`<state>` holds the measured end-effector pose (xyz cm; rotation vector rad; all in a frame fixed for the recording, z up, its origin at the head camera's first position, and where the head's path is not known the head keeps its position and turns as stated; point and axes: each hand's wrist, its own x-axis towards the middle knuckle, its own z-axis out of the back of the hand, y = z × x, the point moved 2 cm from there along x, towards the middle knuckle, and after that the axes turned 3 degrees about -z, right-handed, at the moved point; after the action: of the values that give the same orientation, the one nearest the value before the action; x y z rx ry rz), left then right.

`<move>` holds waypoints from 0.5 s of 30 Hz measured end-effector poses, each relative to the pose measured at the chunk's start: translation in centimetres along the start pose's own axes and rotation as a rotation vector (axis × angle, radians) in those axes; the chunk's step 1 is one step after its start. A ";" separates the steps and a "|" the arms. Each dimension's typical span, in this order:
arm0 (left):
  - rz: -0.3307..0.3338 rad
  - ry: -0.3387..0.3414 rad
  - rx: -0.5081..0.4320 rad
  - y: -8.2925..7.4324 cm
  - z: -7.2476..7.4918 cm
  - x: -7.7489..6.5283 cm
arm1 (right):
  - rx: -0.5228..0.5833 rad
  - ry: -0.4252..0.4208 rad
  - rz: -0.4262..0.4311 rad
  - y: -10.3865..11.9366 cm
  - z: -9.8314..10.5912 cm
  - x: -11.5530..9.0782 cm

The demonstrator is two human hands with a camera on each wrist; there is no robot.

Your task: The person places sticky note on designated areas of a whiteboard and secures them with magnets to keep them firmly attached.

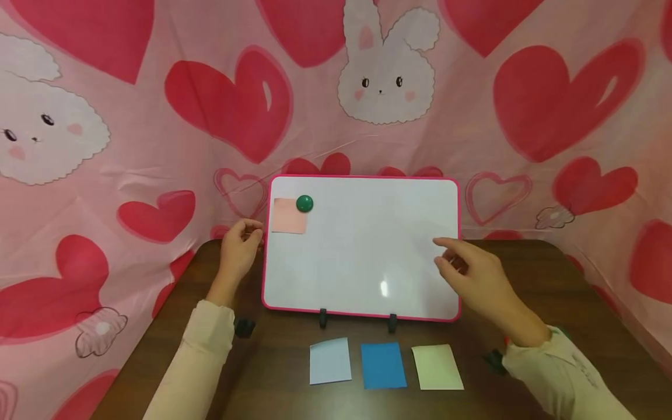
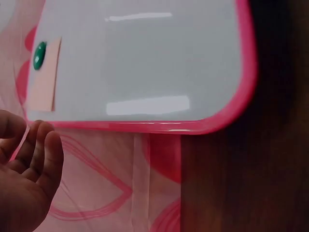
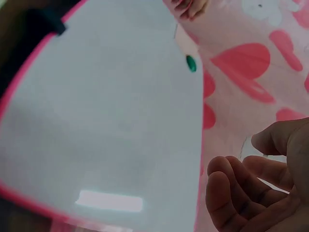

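A whiteboard (image 1: 362, 245) with a pink frame stands tilted back on a dark table. At its upper left, a green round magnet (image 1: 304, 203) sits on the corner of a pale pink sticky note (image 1: 287, 220). My left hand (image 1: 239, 251) is beside the board's left edge, its fingers loosely bent near the pink frame. In front of the board's right part hovers my right hand (image 1: 480, 280), thumb and index finger apart with nothing between them. The right wrist view shows that hand (image 3: 260, 188) with relaxed, curved fingers.
Two black stand feet (image 1: 322, 318) support the board's lower edge. In front lie a light blue note (image 1: 330, 361), a darker blue note (image 1: 383, 366) and a pale yellow-green note (image 1: 438, 367) in a row. A pink heart-and-rabbit cloth (image 1: 310, 116) hangs behind the table (image 1: 283, 396).
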<state>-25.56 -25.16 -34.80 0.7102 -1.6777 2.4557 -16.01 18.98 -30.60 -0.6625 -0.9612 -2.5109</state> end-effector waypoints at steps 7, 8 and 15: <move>0.013 0.258 0.144 -1.1 0.6 -4.9 | -0.077 -0.014 -0.155 -4.0 3.3 -5.5; 0.021 0.305 0.176 -1.2 0.5 -5.6 | -0.083 -0.012 -0.185 -4.6 3.6 -6.2; 0.002 0.653 0.326 -1.8 -1.2 -9.6 | -0.029 -0.002 -0.414 -8.1 4.3 -10.4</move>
<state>-16.82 -21.59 -37.59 -0.0948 -1.0505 2.5796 -10.17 29.38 -37.65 -0.5159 -1.1653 -2.8836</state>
